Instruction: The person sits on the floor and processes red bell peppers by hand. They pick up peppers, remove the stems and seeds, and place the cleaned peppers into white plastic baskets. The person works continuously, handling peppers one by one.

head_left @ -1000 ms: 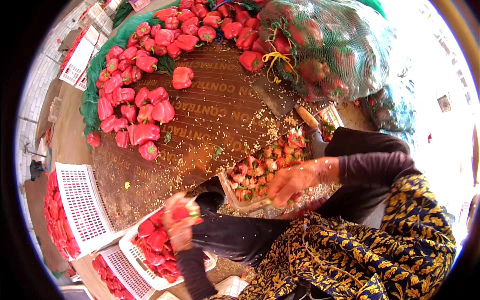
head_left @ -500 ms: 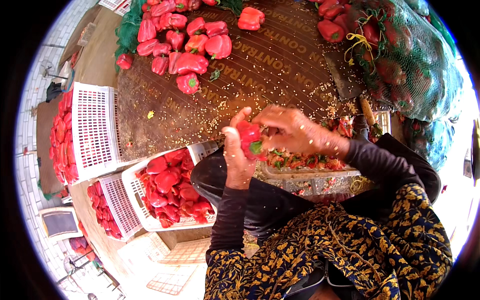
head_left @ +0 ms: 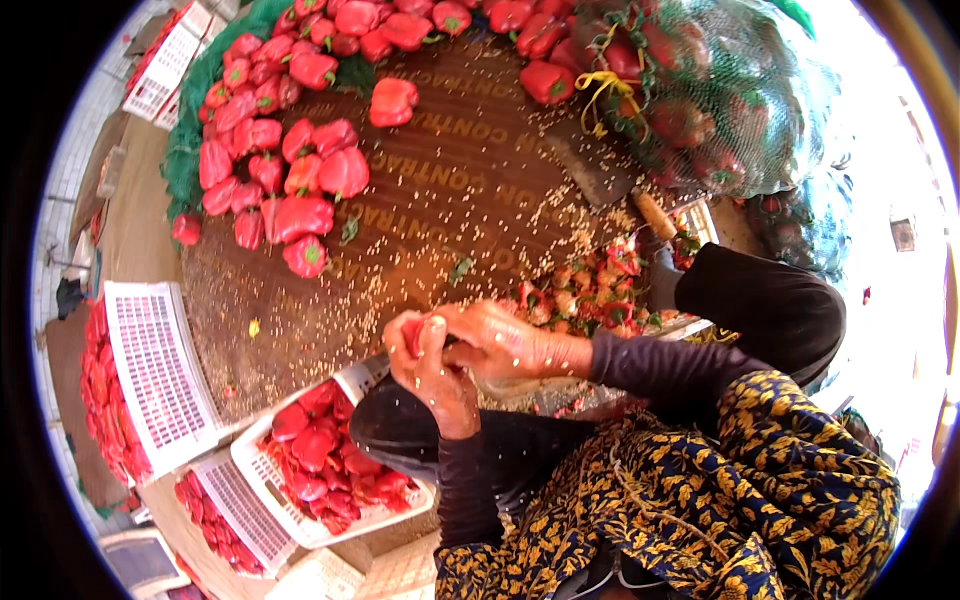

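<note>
My left hand (head_left: 440,385) is closed around a red bell pepper (head_left: 412,336), and only a small part of the pepper shows between the fingers. My right hand (head_left: 500,343) meets it from the right, its bent fingers pressed against the pepper; the fingertips are partly hidden. Just below and left of the hands stands a white crate (head_left: 262,462) filled with opened red pepper pieces (head_left: 325,455). Beyond the hands lies a brown board (head_left: 400,210) strewn with pale seeds. A container of pepper cores and stems (head_left: 600,290) sits right of the hands.
Whole red peppers (head_left: 265,175) are heaped at the board's far left. Green mesh sacks of peppers (head_left: 720,110) rise at the far right. A wooden-handled blade (head_left: 655,215) lies near them. More white crates (head_left: 160,360) line the left side.
The view has shifted, so the board and crates sit differently in it. My hands have come closer together around the pepper, which is now mostly covered; its green stem no longer shows.
</note>
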Tool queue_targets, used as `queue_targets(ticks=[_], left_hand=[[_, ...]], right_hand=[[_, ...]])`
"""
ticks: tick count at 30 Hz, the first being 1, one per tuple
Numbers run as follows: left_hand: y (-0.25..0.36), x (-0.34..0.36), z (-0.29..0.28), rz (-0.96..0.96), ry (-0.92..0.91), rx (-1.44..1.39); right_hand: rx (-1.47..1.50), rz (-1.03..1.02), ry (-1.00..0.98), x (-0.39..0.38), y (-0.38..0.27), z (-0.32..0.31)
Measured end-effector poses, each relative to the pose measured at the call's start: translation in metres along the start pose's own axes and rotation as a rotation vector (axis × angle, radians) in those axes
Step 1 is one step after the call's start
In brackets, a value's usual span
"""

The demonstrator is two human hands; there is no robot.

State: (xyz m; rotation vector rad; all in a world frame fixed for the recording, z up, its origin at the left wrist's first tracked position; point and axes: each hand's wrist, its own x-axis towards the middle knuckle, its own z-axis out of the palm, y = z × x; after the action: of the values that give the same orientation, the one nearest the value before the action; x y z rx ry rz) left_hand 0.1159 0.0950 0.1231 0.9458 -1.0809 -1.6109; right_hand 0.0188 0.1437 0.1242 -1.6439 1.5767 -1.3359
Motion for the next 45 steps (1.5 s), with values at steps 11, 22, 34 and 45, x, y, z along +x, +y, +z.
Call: queue_targets(ticks=[11, 22, 34, 45], left_hand=[[0.034, 0.007, -0.004, 0.145, 0.165, 0.426], [0.043, 0.051, -0.279, 0.290, 0.552, 1.617], [-0.070, -0.029, 0.017, -0.360, -0.403, 0.228], [-0.148, -0.054, 0.013, -0.314, -0.280, 0.161]], right_hand=[[-0.545, 0.268, -0.562, -0.004, 0.088, -0.034], [-1.259, 0.189, -0.293, 0.122, 0.228, -0.279], [-0.435, 0.073, -0.234, -0.012, 0.112, -0.081], [0.214, 0.379, 0.190, -0.130, 0.080, -0.037]])
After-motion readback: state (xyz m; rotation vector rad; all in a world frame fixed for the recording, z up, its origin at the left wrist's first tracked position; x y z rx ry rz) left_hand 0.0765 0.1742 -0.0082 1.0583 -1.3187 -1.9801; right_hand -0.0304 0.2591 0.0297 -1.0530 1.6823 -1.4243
